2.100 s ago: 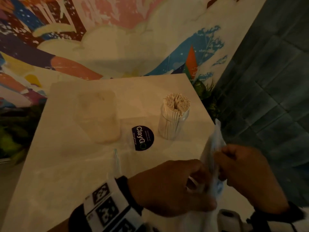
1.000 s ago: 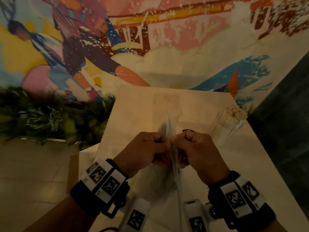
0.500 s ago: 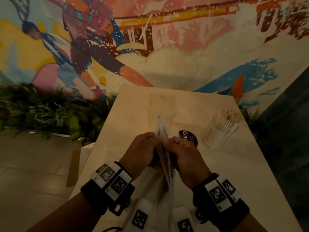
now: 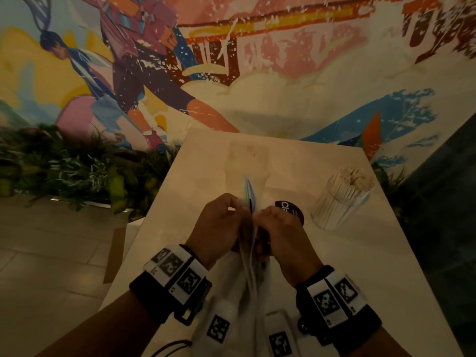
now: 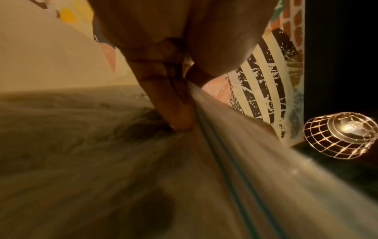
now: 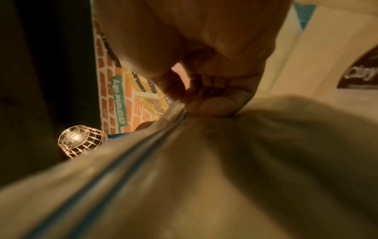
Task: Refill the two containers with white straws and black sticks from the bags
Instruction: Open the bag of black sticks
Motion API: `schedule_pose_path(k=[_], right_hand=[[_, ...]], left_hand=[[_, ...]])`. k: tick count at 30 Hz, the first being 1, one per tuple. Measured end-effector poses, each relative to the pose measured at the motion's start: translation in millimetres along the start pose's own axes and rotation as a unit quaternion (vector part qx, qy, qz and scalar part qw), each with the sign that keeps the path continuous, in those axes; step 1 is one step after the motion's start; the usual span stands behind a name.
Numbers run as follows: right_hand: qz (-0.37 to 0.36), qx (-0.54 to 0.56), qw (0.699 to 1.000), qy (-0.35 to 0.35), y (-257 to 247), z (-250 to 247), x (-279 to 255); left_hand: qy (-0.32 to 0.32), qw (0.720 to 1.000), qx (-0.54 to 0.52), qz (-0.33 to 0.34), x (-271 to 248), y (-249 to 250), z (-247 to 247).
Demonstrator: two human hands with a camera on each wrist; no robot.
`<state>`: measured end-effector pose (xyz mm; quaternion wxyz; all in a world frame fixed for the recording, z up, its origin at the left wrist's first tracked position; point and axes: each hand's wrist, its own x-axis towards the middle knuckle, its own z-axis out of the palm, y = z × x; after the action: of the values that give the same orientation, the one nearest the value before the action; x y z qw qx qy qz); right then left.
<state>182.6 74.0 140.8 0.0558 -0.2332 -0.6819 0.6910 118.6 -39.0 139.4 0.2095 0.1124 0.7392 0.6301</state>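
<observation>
Left hand [image 4: 219, 225]: fingers curled, pinching one side of the zip-top plastic bag [image 4: 251, 284] at its blue seal strip.
Right hand [image 4: 282, 234]: fingers curled, pinching the opposite side of the bag's top; both hands meet above the table's near edge.
Bag: held upright between the hands over the table [image 4: 360, 266]; contents cannot be told.
Round dark sticker [image 4: 293, 211]: on the tabletop just beyond the right hand.
Clear container of white straws [image 4: 341, 198]: upright near the right edge.
Second clear container [image 4: 247, 163]: toward the far edge.

The right hand [image 6: 204, 67] pinches the bag [image 6: 225, 161] at its blue-lined seal [image 6: 126, 163], fingers [image 6: 216, 105] curled on top.
</observation>
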Motion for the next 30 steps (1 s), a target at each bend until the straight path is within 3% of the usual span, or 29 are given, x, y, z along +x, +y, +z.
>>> schedule_pose_path(k=[3, 5, 8, 10, 12, 16, 18, 20, 22, 24, 30], right_hand=[[-0.018, 0.037, 0.997, 0.072, -3, -21, 7], [-0.023, 0.047, 0.994, 0.095, -5, -32, 7], [-0.042, 0.013, 0.995, 0.085, -4, -28, 4], [-0.056, -0.011, 0.995, 0.077, 0, -23, 5], [-0.079, -0.076, 0.992, 0.063, 4, -22, 2], [-0.05, -0.229, 0.972, -0.004, 14, -12, -15], [-0.038, -0.202, 0.979, -0.016, 16, -13, -17], [-0.023, -0.146, 0.989, 0.025, 15, -23, -14], [-0.002, -0.068, 0.995, 0.077, 12, -38, -13], [-0.006, -0.037, 0.994, 0.104, 12, -50, -14], [-0.047, -0.05, 0.985, 0.158, 15, -82, -12]], left_hand=[[0.086, 0.996, -0.033, -0.018, 6, 3, -15], [0.092, 0.994, -0.023, -0.054, 6, 7, -26], [-0.04, 0.979, 0.168, -0.104, -10, 13, -27], [-0.13, 0.965, 0.195, -0.121, -21, 14, -20], [-0.15, 0.971, 0.126, -0.137, -25, 13, -15], [-0.106, 0.982, -0.023, -0.155, -24, 8, -7], [-0.081, 0.985, -0.064, -0.139, -24, 2, -5], [-0.047, 0.982, -0.143, -0.112, -22, -5, -11], [-0.004, 0.965, -0.244, -0.092, -20, -11, -23], [0.02, 0.946, -0.302, -0.115, -18, -18, -34], [0.014, 0.954, -0.272, -0.122, -19, -31, -68]])
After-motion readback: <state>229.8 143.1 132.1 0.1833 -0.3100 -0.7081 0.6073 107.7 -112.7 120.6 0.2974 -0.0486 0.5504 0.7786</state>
